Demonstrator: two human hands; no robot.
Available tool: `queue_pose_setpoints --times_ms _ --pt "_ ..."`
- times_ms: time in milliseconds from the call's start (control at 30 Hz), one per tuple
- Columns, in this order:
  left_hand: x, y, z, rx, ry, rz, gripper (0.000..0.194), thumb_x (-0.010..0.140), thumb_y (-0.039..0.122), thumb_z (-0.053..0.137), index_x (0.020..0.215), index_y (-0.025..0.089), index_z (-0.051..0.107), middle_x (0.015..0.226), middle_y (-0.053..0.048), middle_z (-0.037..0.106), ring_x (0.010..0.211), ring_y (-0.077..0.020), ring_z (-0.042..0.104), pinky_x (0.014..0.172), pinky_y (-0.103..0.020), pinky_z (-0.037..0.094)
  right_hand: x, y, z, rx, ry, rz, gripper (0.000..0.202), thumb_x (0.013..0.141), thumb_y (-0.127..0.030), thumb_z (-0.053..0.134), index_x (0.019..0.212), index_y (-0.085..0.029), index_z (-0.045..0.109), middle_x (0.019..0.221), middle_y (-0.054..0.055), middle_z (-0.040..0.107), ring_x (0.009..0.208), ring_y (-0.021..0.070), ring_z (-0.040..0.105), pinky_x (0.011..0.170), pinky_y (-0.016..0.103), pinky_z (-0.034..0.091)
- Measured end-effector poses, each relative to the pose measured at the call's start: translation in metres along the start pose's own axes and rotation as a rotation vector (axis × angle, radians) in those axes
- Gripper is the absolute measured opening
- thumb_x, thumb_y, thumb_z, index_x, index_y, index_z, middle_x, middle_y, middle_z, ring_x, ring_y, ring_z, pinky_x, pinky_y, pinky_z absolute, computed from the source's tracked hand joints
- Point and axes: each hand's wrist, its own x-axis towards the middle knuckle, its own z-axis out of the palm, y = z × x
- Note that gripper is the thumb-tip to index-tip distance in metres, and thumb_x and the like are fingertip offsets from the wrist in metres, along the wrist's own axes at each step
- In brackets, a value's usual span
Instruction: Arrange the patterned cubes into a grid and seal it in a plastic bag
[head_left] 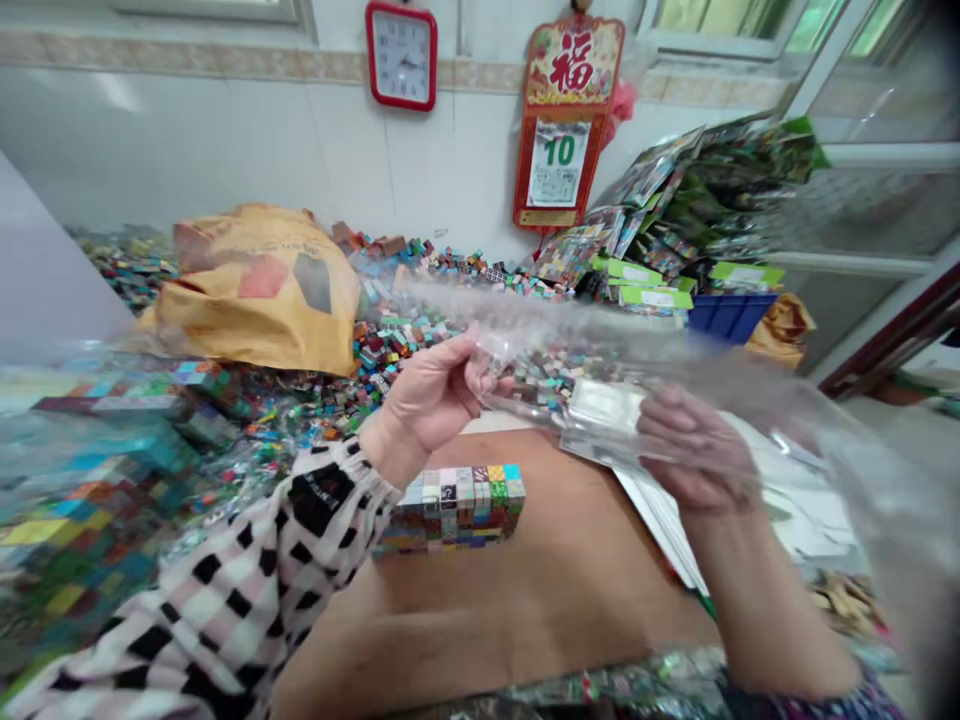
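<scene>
A long sheet-like clear plastic bag [547, 325] stretches between my hands above the table, blurred by motion. My left hand [439, 390], in a checked sleeve, pinches its edge with thumb and fingers. Farther right, my right hand [697, 450] shows through the plastic, fingers curled on the bag. Whether that hand is inside or behind the film, I cannot tell. Below my left hand, a block of small printed cubes [465, 508] packed in rows lies on the brown tabletop [540, 600]; my sleeve hides its left end.
Loose coloured cubes [390, 350] are heaped along the wall beside a yellow sack [255, 290]. Packed cube blocks [82, 530] stand at left. Printed packages [675, 210] rise from a blue crate [731, 315] at back right. White cards [660, 530] lie on the table's right.
</scene>
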Motion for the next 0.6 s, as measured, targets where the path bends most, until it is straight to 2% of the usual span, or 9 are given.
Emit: queue_pose_setpoints --times_ms 67,167,233,333,467,600 --pt "0.004 -0.003 -0.007 -0.054 0.083 -0.020 0.040 0.097 0.011 0.043 0.061 0.014 0.059 0.043 0.003 0.049 0.039 -0.0091 0.051 0.061 -0.028 0.058 0.003 0.010 0.008 0.124 0.003 0.077 0.027 0.091 -0.009 0.055 0.069 -0.021 0.044 0.051 -0.010 0.048 0.038 0.0019 0.045 0.038 0.009 0.038" --pt "0.005 -0.005 -0.012 -0.108 0.214 -0.063 0.035 0.099 0.010 0.040 0.074 0.012 0.064 0.046 0.003 0.054 0.041 -0.0094 0.056 0.059 -0.028 0.058 0.003 0.022 0.015 0.285 -0.005 0.158 0.029 0.093 -0.006 0.050 0.070 -0.021 0.044 0.050 -0.010 0.046 0.038 0.0020 0.046 0.039 0.009 0.039" --pt "0.005 -0.005 -0.014 -0.134 0.260 -0.065 0.031 0.100 0.010 0.040 0.082 0.012 0.066 0.048 0.004 0.056 0.042 -0.0096 0.058 0.059 -0.029 0.060 0.000 0.030 0.018 0.353 0.001 0.111 0.023 0.090 -0.008 0.056 0.073 -0.021 0.047 0.053 -0.009 0.047 0.044 0.0049 0.051 0.046 0.014 0.048" --pt "0.002 -0.006 -0.018 -0.153 0.306 -0.075 0.029 0.099 0.010 0.042 0.080 0.012 0.063 0.052 0.002 0.059 0.044 -0.0103 0.062 0.059 -0.029 0.060 -0.004 0.040 0.022 0.435 0.034 0.050 0.017 0.089 -0.010 0.059 0.078 -0.020 0.050 0.056 -0.008 0.049 0.050 0.0079 0.054 0.055 0.021 0.056" --pt "-0.004 -0.003 -0.027 -0.150 0.336 -0.086 0.031 0.099 0.008 0.039 0.077 0.012 0.060 0.057 0.000 0.062 0.045 -0.0098 0.062 0.057 -0.028 0.060 -0.002 0.051 0.029 0.492 0.145 0.129 0.028 0.102 -0.016 0.038 0.078 -0.018 0.051 0.050 -0.008 0.040 0.038 0.0054 0.044 0.039 0.013 0.046" --pt "-0.014 0.007 -0.038 -0.130 0.360 -0.093 0.030 0.100 0.008 0.040 0.079 0.010 0.060 0.054 0.000 0.060 0.043 -0.0092 0.061 0.058 -0.027 0.060 0.005 0.057 0.039 0.421 0.278 0.231 0.037 0.107 -0.022 0.029 0.079 -0.016 0.053 0.049 -0.008 0.041 0.035 0.0044 0.043 0.036 0.011 0.045"
